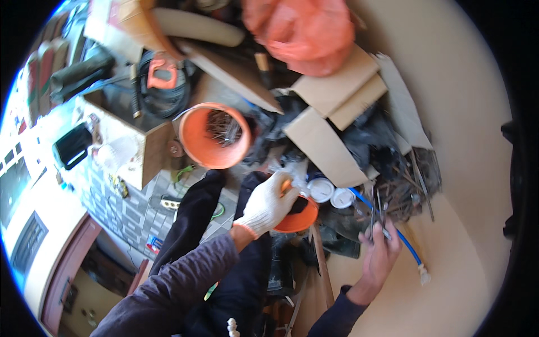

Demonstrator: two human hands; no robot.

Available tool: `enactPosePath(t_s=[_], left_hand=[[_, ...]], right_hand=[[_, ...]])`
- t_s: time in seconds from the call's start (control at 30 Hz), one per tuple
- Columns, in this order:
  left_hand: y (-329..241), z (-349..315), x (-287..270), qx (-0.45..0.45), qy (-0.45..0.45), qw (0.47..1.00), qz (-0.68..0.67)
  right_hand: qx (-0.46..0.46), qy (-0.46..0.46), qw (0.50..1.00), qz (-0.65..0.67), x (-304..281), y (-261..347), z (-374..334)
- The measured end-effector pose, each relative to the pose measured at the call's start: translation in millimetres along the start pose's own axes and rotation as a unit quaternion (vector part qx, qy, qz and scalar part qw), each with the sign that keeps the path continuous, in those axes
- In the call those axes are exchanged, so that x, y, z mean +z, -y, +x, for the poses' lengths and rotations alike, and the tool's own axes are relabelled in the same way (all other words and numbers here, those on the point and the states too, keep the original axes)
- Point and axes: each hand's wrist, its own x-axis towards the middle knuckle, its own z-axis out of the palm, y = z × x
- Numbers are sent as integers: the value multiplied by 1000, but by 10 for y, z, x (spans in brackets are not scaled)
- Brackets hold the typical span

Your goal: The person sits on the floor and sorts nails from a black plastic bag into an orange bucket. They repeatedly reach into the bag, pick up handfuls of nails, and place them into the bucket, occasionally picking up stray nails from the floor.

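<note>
My left hand, in a white knit glove, is closed above a small orange bucket. Something small and orange shows between its fingers, too blurred to name, and crumpled clear plastic lies just beyond. My bare right hand is closed around several thin grey metal rods that point away from me. These are in front of a heap of rusty metal pieces. Close by the right hand runs a blue hose. Two white round lids lie between the hands.
A larger orange bucket holds thin rusty rods. Left of it stand a wooden box and a coiled black cable with an orange-handled saw. Cardboard pieces, black plastic and a red bag crowd the far side. A beige wall bounds the right.
</note>
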Motion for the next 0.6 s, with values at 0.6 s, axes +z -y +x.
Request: enactPosePath(t_s=[0.6], left_hand=[[2684, 1361, -2347, -128, -192, 970, -79]], right_hand=[[-17, 354, 786, -506, 4157, -2528, 1471]])
